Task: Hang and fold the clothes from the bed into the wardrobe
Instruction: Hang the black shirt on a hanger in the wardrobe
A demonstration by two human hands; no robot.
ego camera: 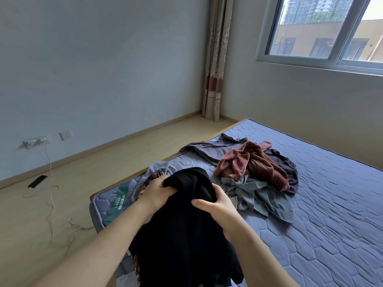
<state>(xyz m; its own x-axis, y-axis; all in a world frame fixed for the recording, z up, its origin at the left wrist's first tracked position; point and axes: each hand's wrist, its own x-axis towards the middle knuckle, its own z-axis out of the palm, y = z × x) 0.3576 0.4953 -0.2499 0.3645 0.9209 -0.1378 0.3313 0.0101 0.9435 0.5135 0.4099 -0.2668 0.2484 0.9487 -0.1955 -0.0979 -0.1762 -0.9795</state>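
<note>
Nearby: clothes pile [257, 168], phone [37, 181], curtain [215, 59].

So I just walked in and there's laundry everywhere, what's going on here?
A person is sorting clothes at the bed. Both hands grip a black garment held up over the mattress corner: the left hand at its upper edge, the right hand beside it. A dusty-pink garment, grey clothes and a patterned piece lie unfolded on the mattress. No wardrobe is in view.
</note>
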